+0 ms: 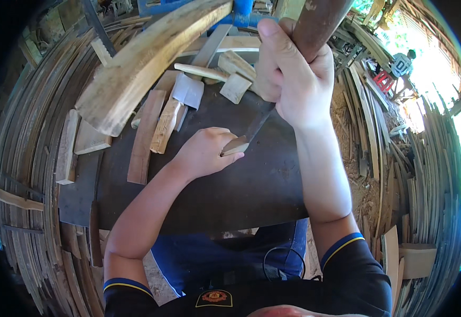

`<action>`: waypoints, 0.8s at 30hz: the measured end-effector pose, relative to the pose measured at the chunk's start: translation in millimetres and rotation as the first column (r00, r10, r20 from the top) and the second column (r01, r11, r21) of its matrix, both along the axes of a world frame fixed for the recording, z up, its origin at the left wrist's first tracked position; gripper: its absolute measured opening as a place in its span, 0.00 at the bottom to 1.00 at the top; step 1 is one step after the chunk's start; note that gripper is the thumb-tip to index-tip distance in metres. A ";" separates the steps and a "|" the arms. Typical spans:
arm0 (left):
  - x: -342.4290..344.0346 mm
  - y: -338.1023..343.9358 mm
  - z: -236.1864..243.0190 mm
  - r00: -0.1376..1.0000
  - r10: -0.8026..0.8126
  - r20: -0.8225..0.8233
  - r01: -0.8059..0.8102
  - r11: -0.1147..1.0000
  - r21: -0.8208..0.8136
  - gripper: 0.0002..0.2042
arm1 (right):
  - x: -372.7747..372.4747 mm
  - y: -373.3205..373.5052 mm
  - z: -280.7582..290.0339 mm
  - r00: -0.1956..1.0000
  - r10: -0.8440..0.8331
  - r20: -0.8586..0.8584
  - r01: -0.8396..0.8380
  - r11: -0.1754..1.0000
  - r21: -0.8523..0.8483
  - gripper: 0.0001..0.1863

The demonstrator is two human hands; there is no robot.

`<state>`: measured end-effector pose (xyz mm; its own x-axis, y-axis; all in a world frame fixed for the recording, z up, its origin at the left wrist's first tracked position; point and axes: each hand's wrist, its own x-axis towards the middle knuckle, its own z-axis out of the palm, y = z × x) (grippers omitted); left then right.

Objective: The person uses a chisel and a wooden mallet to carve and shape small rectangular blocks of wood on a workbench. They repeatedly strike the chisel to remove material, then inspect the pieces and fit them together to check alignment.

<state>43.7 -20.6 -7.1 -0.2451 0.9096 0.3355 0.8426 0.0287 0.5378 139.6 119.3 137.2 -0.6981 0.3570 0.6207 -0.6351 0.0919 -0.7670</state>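
My right hand is wrapped round the thick brown wooden handle of a knife, which rises toward the top edge. Its narrow dark blade slants down and left from below my fist. My left hand grips a small piece of wood over the dark table. The blade meets or overlaps this piece; I cannot tell whether it is cutting in. Most of the piece is hidden in my fingers.
Wood blocks and a grey folded sheet lie left of my left hand. A large curved timber stretches across the upper left. A brown-handled tool overhangs the table's left edge. Stacked wood strips line both sides. A person sits far right.
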 end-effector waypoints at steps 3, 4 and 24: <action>-6.6 -1.3 -2.7 0.998 -0.015 -0.057 0.017 0.999 0.039 0.18 | -3.1 5.1 -2.0 0.999 0.004 -0.052 0.000 0.998 0.071 0.18; -2.8 -0.5 -1.0 0.997 -0.035 -0.063 0.039 0.998 0.053 0.18 | -1.2 4.6 -4.1 0.998 0.004 -0.055 0.000 0.997 0.077 0.18; -9.4 0.2 -2.8 0.999 0.035 -0.030 -0.034 0.999 0.042 0.20 | -4.8 3.5 0.7 0.999 -0.021 -0.027 0.022 0.999 0.039 0.21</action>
<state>34.2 -20.4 -9.9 -0.2654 0.8860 0.3802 0.8574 0.0365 0.5134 134.7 122.8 137.9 -0.6735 0.3465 0.6530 -0.6528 0.1358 -0.7453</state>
